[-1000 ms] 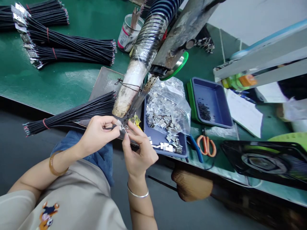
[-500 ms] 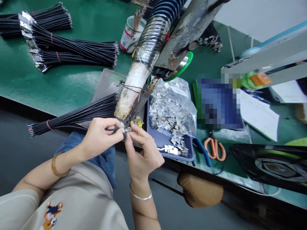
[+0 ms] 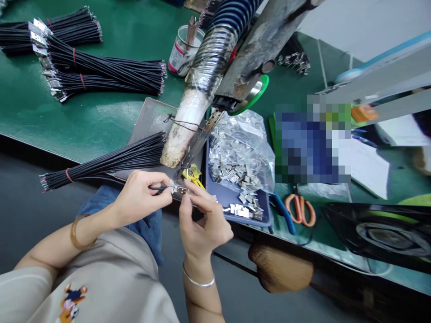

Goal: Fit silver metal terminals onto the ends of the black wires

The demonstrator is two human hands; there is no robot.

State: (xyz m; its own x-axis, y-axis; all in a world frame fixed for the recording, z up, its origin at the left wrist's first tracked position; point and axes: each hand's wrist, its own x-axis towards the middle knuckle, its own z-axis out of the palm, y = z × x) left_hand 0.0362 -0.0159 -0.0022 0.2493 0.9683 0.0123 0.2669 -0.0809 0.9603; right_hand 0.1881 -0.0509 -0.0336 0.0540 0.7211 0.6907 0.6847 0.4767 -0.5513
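Note:
My left hand is closed, with thumb and forefinger pinching a black cable close to its end. At that end sits a small silver metal connector. My right hand is closed too, thumb and forefinger pinched at the connector's right end. Just above my fingers is the dark lower end of a soldering iron. The join between cable and connector is partly covered by my left fingertips. Behind my left hand lies a bundle of black cables, tied with a red band.
A white-ended hose hangs beside the iron. To the right, a blue tray carries a plastic bag and loose metal connectors. Orange-handled scissors lie beyond it. More tied cable bundles and a plastic jar stand behind.
Both hands have moved slightly down, away from the iron's tip, with the connector. More of the connector and of the yellow piece behind it now shows.

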